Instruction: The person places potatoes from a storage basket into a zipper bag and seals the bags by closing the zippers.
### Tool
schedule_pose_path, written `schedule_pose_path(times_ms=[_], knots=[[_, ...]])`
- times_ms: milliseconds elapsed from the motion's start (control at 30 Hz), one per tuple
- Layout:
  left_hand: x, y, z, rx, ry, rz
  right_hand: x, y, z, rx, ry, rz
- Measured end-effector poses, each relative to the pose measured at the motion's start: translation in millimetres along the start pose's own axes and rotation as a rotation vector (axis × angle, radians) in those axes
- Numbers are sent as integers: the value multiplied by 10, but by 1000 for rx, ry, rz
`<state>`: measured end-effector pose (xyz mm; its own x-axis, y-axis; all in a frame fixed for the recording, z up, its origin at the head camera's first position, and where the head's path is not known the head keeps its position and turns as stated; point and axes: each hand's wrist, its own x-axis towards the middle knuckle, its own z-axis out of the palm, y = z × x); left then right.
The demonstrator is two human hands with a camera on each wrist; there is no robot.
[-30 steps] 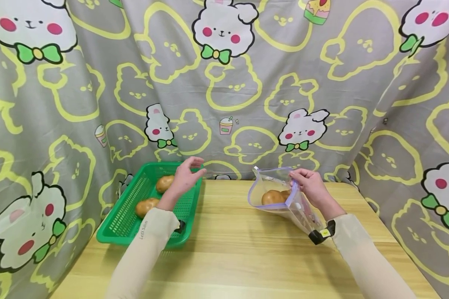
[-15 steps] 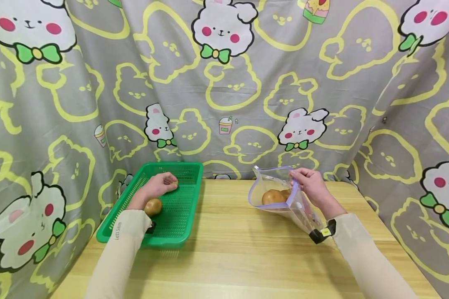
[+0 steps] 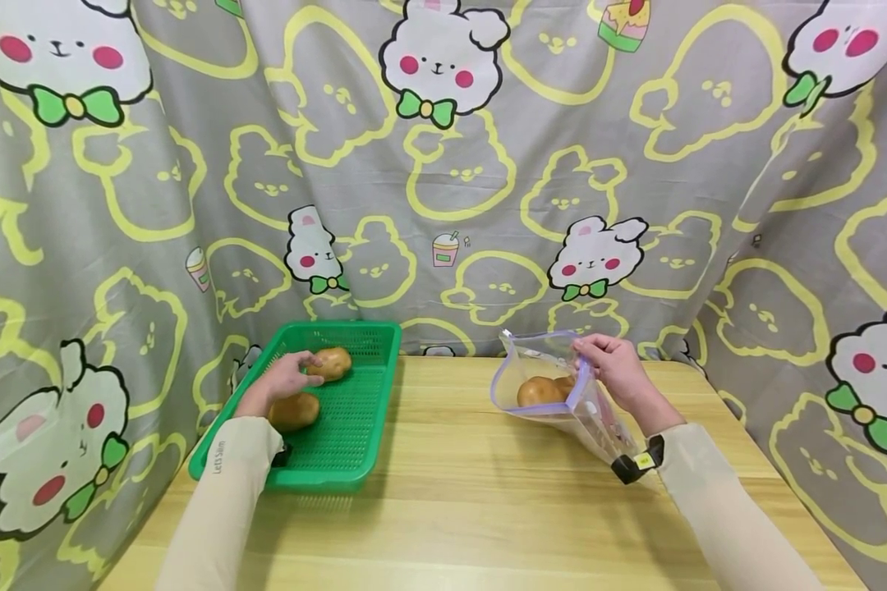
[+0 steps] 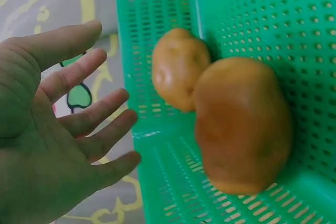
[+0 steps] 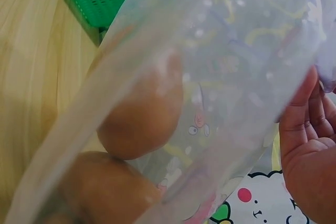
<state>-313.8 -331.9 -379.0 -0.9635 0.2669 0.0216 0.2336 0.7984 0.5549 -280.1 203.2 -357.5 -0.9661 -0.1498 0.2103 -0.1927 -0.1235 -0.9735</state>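
A pale wood-grain counter (image 3: 451, 492) spans the lower frame before a grey rabbit-print curtain (image 3: 480, 205). Lower left, the left hand (image 3: 284, 377), fingers loosely spread, hangs by two potatoes (image 3: 333, 364) in a green plastic basket (image 3: 353, 423); lower right, the right hand (image 3: 612, 367) pinches a zip bag (image 3: 590, 417) containing potatoes.

Cream sleeves (image 3: 732, 509) (dark lettering (image 3: 219, 458), left)

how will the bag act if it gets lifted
The bag will probably be floppy, as its thin clear walls bend. With potatoes inside, it likely sags bottom-heavy. Lifted only where the right hand pinches its open mouth, it might tip and spill.
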Motion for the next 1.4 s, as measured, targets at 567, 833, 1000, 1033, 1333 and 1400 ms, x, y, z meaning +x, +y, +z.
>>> schedule_pose_path(times_ms=[567, 833, 1000, 1033, 1333, 1400], knots=[[-32, -213, 78, 32, -55, -85, 11, 35, -9, -15, -1, -24], [-42, -243, 105, 33, -80, -120, 16, 29, -19, -14, -3, -18], [-38, -247, 137, 26, -98, -162, 23, 38, -28, -7, 0, -10], [-35, -253, 146, 25, -100, -171, 25, 40, -29, -8, -1, -10], [-31, -297, 167, 77, -97, -156, 19, 35, -21, -10, -15, -24], [-27, -303, 167, 80, -103, -164, 23, 39, -22, -5, -16, -26]])
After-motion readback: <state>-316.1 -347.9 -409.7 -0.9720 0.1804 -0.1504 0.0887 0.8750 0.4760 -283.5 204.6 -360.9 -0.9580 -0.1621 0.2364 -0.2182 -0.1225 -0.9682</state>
